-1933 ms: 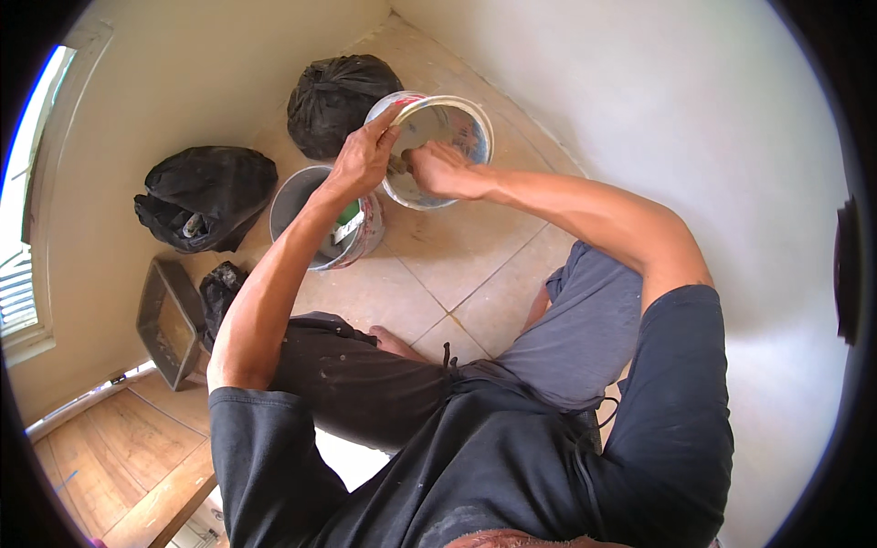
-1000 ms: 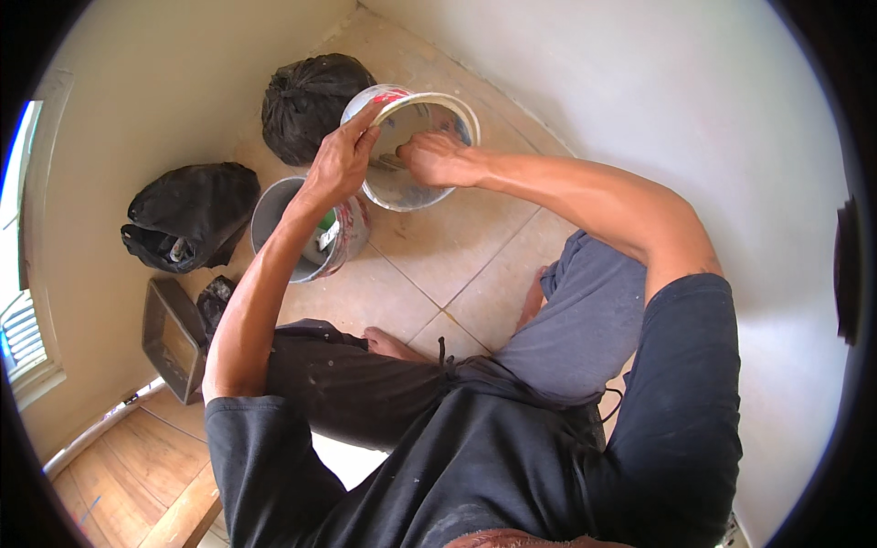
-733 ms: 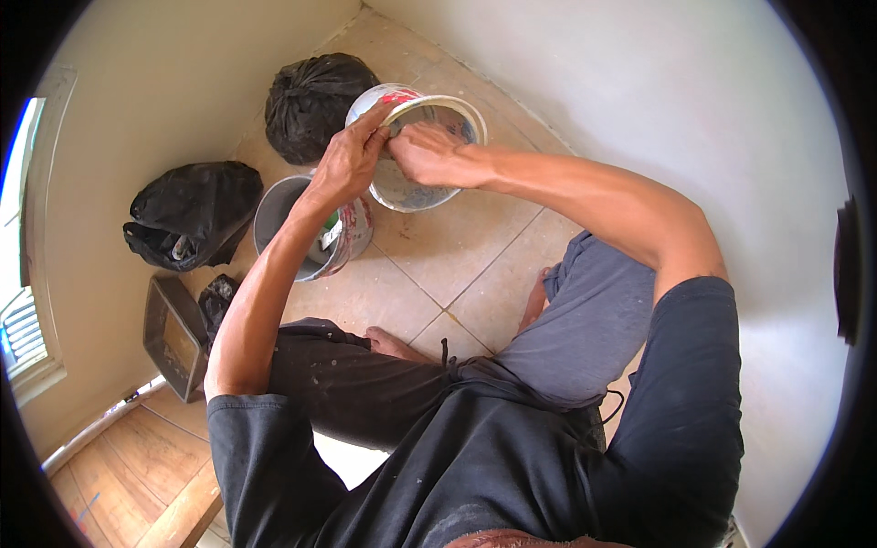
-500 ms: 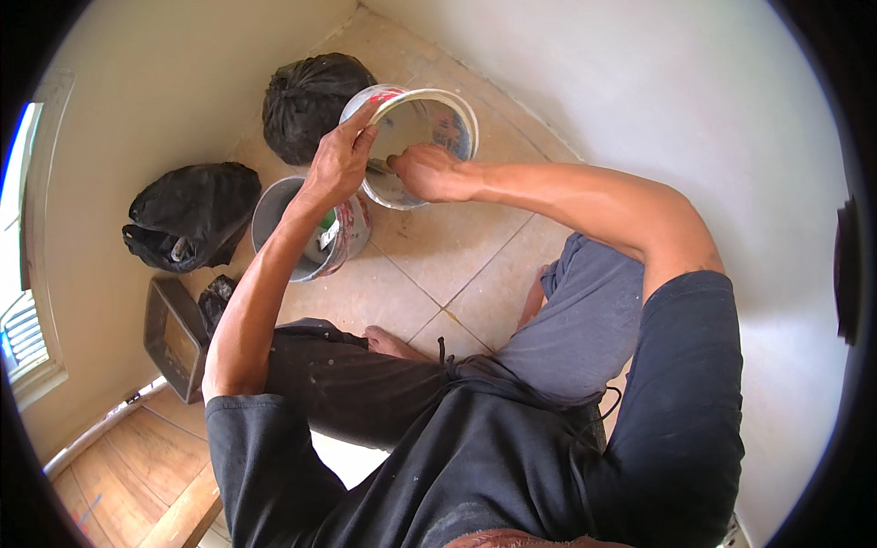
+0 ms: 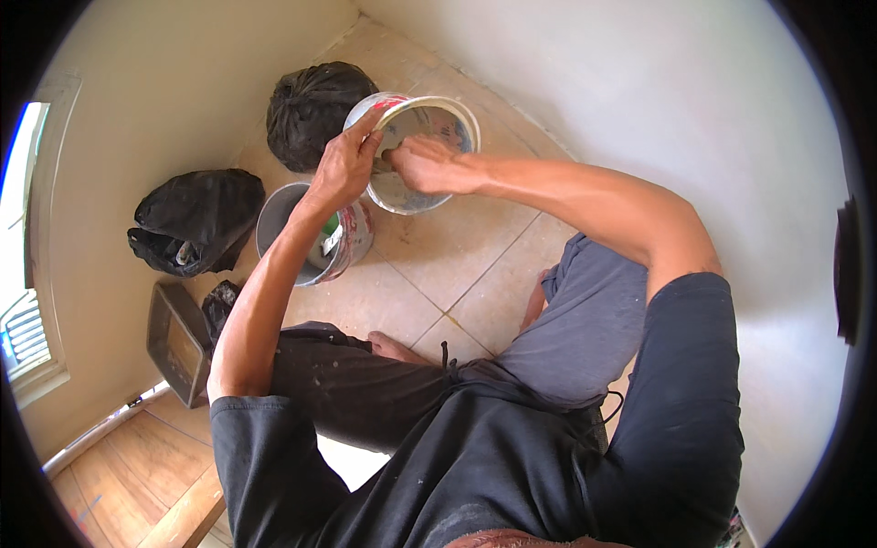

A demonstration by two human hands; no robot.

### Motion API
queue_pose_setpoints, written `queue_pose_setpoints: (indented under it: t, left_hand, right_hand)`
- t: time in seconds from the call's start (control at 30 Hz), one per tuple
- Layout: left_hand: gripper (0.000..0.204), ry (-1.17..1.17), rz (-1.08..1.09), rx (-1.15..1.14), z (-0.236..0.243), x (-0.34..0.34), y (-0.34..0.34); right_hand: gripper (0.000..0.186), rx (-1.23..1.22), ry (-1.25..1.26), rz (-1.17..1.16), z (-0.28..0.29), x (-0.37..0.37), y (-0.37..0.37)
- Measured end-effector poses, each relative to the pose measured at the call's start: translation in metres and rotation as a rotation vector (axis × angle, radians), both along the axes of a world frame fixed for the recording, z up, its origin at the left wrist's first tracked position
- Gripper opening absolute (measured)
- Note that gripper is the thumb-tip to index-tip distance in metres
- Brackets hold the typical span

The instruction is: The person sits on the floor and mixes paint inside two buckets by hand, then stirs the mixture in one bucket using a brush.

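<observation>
A white bucket [image 5: 471, 123] with red and blue markings is tilted toward me on the floor ahead, its inside smeared with pale residue. My left hand [image 5: 345, 169] is closed over its left rim. Inside the bucket's mouth, my right hand [image 5: 422, 164] is curled in a fist around something small and dark, mostly hidden by the fingers. Just left of and nearer than this bucket, behind my left forearm, stands a second bucket [image 5: 358, 239], with a green and white item [image 5: 331, 235] inside.
Black plastic bags [image 5: 306, 110] [image 5: 196, 215] sit against the left wall. A dark rectangular tub [image 5: 164, 352] leans near my left elbow, beside a small black bag [image 5: 219, 306]. Walls meet at the far corner, and a pale wall [image 5: 731, 110] rises close on my right.
My right hand has shifted slightly inside the bucket, and its wrist has turned a little. The left hand keeps its hold on the rim. The whole view has moved slightly.
</observation>
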State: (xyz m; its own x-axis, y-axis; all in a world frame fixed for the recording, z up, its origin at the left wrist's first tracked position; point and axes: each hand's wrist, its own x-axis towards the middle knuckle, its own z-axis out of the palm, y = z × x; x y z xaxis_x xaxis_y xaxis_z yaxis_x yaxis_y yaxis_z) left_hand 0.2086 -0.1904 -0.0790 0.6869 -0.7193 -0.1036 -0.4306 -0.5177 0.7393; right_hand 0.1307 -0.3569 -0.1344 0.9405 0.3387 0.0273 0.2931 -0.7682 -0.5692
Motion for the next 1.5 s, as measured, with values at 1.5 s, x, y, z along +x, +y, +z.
queue_pose_setpoints:
  t: [1.5]
  left_hand:
    - [0.047, -0.101, 0.088, 0.224, -0.008, 0.010, 0.025]
  right_hand:
    - [0.024, 0.057, 0.052, -0.132, 0.044, -0.006, -0.003]
